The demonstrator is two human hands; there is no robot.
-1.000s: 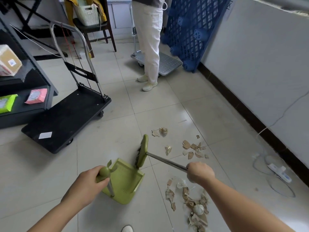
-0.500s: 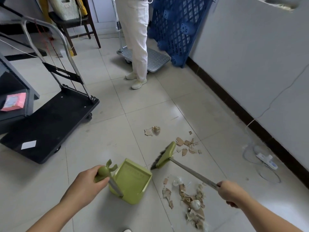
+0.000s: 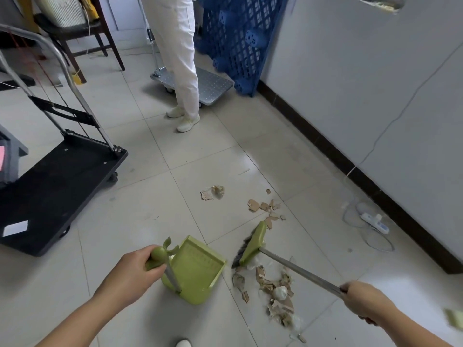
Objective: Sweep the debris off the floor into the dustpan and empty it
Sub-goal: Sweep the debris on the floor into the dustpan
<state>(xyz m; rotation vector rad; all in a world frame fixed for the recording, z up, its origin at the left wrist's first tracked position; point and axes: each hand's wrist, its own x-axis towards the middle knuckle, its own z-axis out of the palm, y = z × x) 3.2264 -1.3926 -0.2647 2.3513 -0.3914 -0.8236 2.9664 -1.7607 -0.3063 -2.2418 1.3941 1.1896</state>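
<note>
1. My left hand (image 3: 132, 274) is clenched round the knob on top of the dustpan (image 3: 198, 271) handle. The green pan stands on the floor (image 3: 150, 209), its mouth facing right.
2. My right hand (image 3: 363, 300) grasps the metal shaft of the broom (image 3: 253, 244) low at the right. The green head is tilted just right of the pan's mouth, with its bristles towards the pan.
3. The debris (image 3: 273, 289), torn cardboard and crumpled paper, lies in a pile under the shaft, just right of the pan. More scraps (image 3: 263, 206) lie beyond the broom head, and a few sit apart farther left.
4. A black cart (image 3: 57, 186) stands at the left. A person (image 3: 180, 58) in white trousers stands ahead beside a grey trolley (image 3: 213, 86). A blue pallet (image 3: 235, 33) leans on the wall (image 3: 375, 83). A power strip (image 3: 373, 220) lies near the skirting.
</note>
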